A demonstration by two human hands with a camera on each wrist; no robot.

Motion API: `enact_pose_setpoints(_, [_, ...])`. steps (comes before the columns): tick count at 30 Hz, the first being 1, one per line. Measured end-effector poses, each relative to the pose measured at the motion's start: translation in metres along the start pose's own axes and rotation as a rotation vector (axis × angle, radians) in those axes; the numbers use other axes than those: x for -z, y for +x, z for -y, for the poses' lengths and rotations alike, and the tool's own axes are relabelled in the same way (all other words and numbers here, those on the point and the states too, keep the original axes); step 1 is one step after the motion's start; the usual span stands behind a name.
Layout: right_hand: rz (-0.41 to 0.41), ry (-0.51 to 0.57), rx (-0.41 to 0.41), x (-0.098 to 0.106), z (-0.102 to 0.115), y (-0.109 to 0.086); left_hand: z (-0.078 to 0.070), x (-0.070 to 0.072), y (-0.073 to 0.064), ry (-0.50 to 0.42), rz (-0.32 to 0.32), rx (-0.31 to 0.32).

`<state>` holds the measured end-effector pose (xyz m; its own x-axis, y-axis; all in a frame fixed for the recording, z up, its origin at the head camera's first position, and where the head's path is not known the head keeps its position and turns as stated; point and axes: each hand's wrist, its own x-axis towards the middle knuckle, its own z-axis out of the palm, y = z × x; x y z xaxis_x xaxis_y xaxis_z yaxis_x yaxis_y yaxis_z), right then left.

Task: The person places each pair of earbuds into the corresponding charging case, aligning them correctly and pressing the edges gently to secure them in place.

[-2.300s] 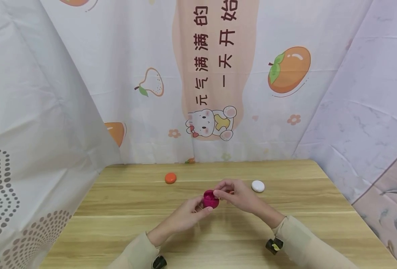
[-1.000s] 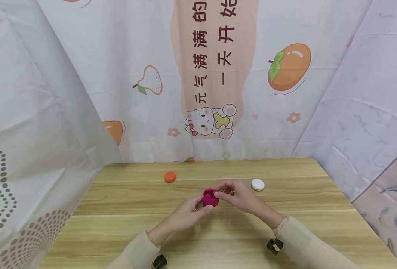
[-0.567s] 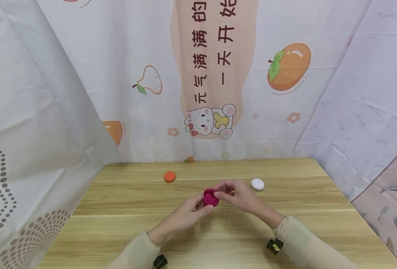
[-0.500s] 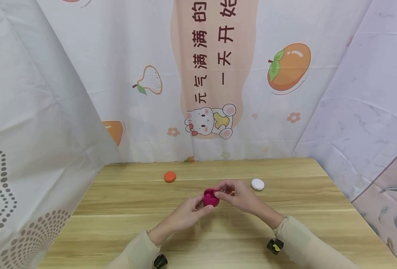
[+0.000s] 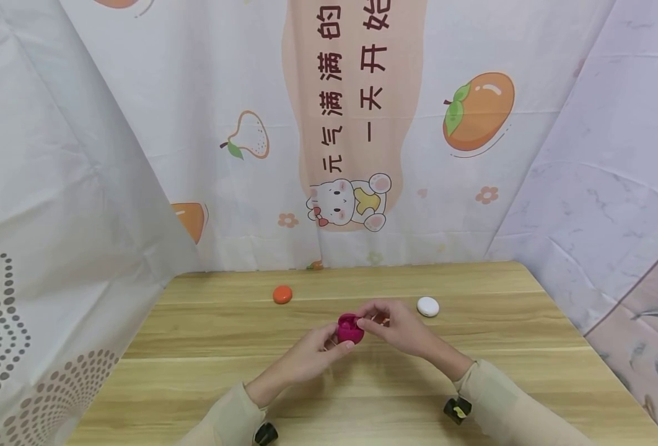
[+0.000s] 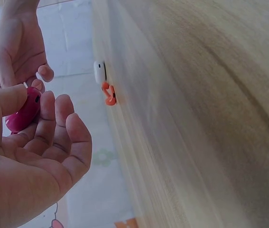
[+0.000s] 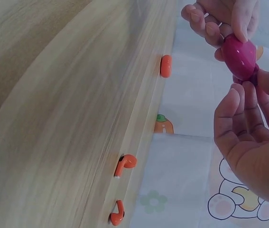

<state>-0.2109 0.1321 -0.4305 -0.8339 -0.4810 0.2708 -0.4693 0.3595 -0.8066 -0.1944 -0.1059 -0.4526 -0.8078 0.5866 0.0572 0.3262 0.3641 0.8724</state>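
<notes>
Near the middle of the head view, a magenta earbud case (image 5: pixel 350 334) is held above the table with its lid raised. My left hand (image 5: pixel 308 355) grips the case body between thumb and fingers; the left wrist view shows its glossy shell (image 6: pixel 26 113) under the thumb. My right hand (image 5: pixel 400 329) comes from the other side, thumb and fingertips pinching at the case's open edge. The right wrist view shows these fingertips on a darker magenta part (image 7: pixel 254 75) by the shell; whether it is lid or earbud I cannot tell.
On the wooden table (image 5: pixel 223 334), a round orange case (image 5: pixel 282 295) lies at the back left and a white case (image 5: pixel 428 306) at the back right. Two orange earbuds (image 7: pixel 126 164) lie apart behind my right hand. A printed curtain (image 5: pixel 240 204) hangs along the table's back edge.
Both hands stay almost in place around the magenta case, with only slight fingertip movement at its opening. The head view shifts slightly; the orange and white cases stay put.
</notes>
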Motion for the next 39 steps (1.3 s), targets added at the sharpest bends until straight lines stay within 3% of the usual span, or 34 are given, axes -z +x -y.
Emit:
enact_pose_setpoints(11, [-0.032, 0.019, 0.006, -0.0022, -0.0007, -0.0003, 0.0008, -0.0001, 0.0001, -0.001, -0.005, 0.001])
enact_pose_setpoints(24, [-0.037, 0.032, -0.080, -0.0015, 0.0004, -0.0001, 0.0017, -0.0015, 0.0003, 0.016, -0.013, 0.004])
enact_pose_setpoints(39, [0.141, 0.107, -0.185, -0.0006, -0.0018, -0.0014, 0.0023, -0.0037, 0.0012, -0.002, 0.001, -0.008])
